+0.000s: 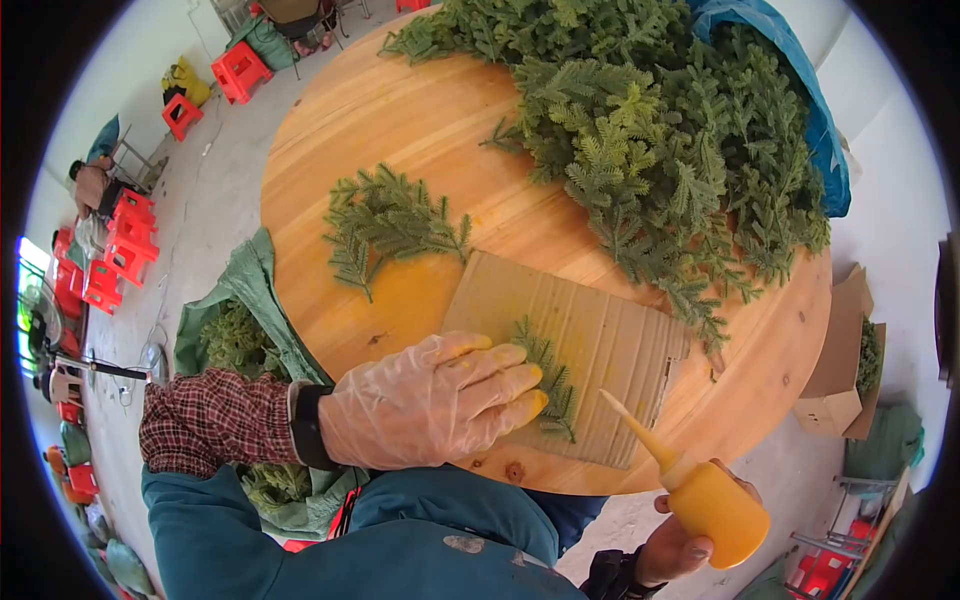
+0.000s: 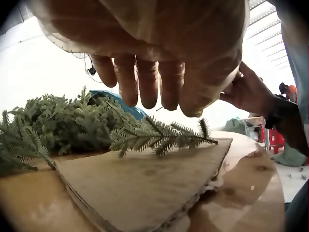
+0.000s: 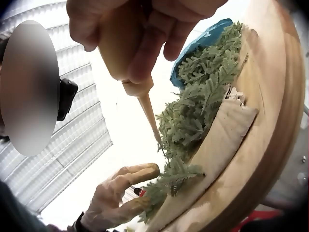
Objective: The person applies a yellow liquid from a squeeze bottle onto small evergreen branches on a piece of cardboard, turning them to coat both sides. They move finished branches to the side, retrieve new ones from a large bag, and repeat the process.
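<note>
A small green fir-like sprig (image 1: 560, 400) lies on a flat piece of corrugated cardboard (image 1: 610, 330) near the table's front edge. My left hand (image 1: 425, 405), in a clear plastic glove with yellow-stained fingertips, reaches over the cardboard's left side. In the left wrist view its fingers (image 2: 147, 84) hang extended above the sprig, with a gap below them. My bare right hand (image 1: 668, 552) grips a yellow squeeze bottle (image 1: 722, 515) at the lower right. The bottle's long tapered nozzle (image 3: 148, 113) points toward the sprig.
A large heap of green sprigs (image 1: 640, 150) in a blue bag (image 1: 825, 130) covers the round wooden table's (image 1: 330, 110) back right. A few sprigs (image 1: 395, 220) lie left of the cardboard. Beside the table stand a green sack (image 1: 250, 270) and a cardboard box (image 1: 835, 370).
</note>
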{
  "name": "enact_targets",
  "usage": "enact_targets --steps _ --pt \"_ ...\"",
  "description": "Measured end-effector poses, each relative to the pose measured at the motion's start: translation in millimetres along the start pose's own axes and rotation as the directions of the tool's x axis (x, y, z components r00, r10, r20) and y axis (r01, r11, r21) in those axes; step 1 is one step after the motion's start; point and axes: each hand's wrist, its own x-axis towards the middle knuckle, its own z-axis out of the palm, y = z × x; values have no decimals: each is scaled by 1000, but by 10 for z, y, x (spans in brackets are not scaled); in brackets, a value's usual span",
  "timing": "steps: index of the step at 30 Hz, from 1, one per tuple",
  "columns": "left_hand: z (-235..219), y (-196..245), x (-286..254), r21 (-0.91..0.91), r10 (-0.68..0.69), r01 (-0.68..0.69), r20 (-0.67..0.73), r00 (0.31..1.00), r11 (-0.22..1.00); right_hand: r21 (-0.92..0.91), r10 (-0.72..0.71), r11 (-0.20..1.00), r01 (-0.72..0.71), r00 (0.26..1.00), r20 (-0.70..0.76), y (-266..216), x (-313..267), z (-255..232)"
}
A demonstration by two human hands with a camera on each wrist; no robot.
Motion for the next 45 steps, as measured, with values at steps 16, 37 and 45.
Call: enact_targets --steps 16,37,45 --pt "235 -33 59 3 35 -36 194 980 999 -210 -92 965 158 952 290 -119 -125 293" --pt "231 -32 61 -29 23 -19 171 985 999 -183 -60 976 113 960 272 -120 -163 246" --pt "218 -26 65 -30 18 -12 192 981 999 -301 -96 935 187 952 292 -119 -201 -11"
